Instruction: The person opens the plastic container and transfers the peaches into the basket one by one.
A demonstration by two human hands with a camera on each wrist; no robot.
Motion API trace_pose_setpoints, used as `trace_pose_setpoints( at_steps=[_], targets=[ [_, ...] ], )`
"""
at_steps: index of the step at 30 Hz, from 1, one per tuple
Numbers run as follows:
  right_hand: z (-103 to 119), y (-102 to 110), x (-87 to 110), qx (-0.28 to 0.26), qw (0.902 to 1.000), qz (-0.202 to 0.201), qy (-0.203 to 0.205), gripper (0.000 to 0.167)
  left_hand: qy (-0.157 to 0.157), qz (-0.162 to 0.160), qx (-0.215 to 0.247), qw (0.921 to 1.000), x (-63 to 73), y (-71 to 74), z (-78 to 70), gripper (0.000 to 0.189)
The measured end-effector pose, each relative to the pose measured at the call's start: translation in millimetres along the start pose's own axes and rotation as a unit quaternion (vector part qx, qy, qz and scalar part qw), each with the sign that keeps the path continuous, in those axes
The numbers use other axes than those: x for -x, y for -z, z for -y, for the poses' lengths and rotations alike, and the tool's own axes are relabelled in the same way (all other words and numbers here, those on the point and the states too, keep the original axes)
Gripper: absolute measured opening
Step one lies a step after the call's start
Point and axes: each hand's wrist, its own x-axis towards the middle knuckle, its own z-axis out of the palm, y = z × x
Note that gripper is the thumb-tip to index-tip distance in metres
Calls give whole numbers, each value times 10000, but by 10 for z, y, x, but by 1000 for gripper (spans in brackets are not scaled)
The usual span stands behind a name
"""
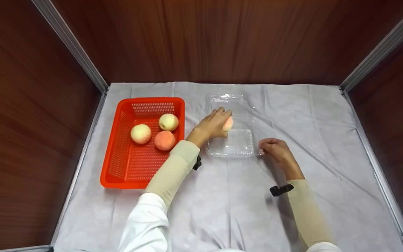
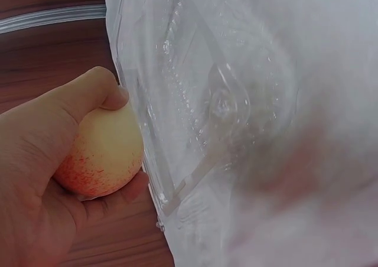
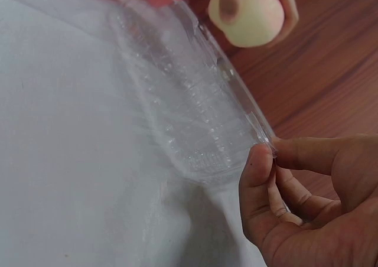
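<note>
My left hand (image 1: pixel 214 123) grips a pale yellow and pink peach (image 2: pixel 105 152), fingers on one side and thumb on the other. It is over the clear plastic clamshell box (image 1: pixel 239 140), which lies with its lid (image 1: pixel 227 103) folded back toward the far wall. At the box's near right corner my right hand (image 1: pixel 277 151) pinches the rim between thumb and fingers, as the right wrist view shows closely. The same peach appears above the box's edge in that view. No fruit is visible inside the box.
A red plastic basket (image 1: pixel 114 175) stands to the left, holding a pinkish-yellow peach (image 1: pixel 141 134), a pale peach (image 1: pixel 168 122) and an orange-red peach (image 1: pixel 164 140). My left forearm passes over its near right corner. Brown wood-grain panels (image 1: pixel 201 42) enclose the grey-white cloth (image 1: pixel 313 119).
</note>
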Motion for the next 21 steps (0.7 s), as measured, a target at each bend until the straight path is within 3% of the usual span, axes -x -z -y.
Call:
trace_pose_setpoints(
  at_steps=[15,21],
  targets=[
    [59,3,30,63,9999,134,-41,24,32,-113,120,9999,60,81,57,74],
    [21,9,-3,12,9999,128,-36,19,64,-162,200,9996,82,121,72,73]
  ],
)
